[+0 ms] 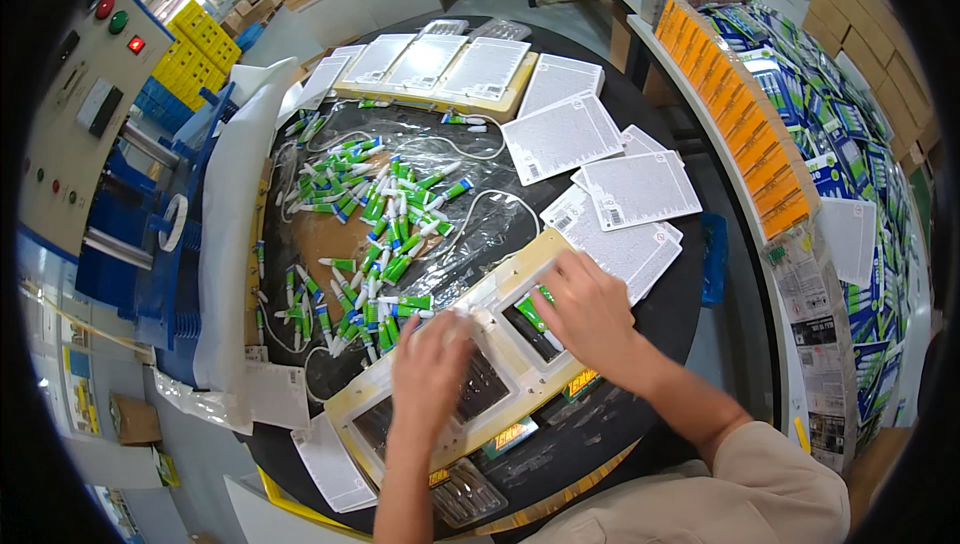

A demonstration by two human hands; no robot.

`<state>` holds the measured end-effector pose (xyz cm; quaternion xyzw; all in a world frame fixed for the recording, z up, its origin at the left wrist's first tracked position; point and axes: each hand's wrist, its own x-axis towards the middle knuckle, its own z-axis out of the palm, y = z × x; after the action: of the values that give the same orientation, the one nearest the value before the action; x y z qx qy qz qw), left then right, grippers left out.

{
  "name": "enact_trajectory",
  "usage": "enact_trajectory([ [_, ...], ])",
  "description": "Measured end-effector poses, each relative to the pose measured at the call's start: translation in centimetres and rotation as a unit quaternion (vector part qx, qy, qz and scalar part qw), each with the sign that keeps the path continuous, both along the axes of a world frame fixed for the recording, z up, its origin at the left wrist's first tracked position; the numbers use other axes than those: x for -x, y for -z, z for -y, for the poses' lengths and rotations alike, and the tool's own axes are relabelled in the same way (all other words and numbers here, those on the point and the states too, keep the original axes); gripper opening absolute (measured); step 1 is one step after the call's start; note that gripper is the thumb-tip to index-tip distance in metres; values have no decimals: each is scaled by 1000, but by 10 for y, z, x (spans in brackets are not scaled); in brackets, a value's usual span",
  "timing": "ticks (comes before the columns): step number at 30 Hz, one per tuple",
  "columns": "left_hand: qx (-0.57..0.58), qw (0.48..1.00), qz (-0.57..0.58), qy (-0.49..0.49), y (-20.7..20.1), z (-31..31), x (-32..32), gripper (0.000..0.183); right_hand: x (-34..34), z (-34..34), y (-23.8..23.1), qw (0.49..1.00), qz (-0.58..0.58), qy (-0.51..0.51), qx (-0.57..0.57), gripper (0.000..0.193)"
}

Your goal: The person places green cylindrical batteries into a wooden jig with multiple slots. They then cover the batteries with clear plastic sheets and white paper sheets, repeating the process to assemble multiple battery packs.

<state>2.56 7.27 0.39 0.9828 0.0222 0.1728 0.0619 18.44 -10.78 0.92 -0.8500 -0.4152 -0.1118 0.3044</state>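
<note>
Tube (537,312), green with a white nozzle, lies in the right-hand opening of the cream frame (500,339), its long axis crossways to that frame. Right hand (592,312) is nearer, fingertips at the tube from the right; whether its grip is closed, I cannot tell. Left hand (430,369) is blurred over the frame's middle, grip unclear. Beyond the frame lies a pile of tubes (395,214); to its right, white cards (640,189) overlap on the black desk (672,294).

Left hand (430,369) blurred below centre, left forearm (405,479) steep from lower edge, right hand (592,312) right of centre, fingers (565,291) bent, right forearm (680,386) slanting from lower right.
</note>
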Motion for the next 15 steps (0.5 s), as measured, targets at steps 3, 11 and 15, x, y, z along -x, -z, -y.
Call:
enact_trajectory([
  [3,2,992,-80,-94,2,-46,-1,28,-34,-74,11,994,27,-108,12,5],
  [11,2,985,-164,-47,7,-100,-27,22,-55,-211,59,955,52,-275,94,8],
  [15,-7,999,26,-25,-5,-82,-12,24,-64,-204,57,936,130,-318,73,6],
])
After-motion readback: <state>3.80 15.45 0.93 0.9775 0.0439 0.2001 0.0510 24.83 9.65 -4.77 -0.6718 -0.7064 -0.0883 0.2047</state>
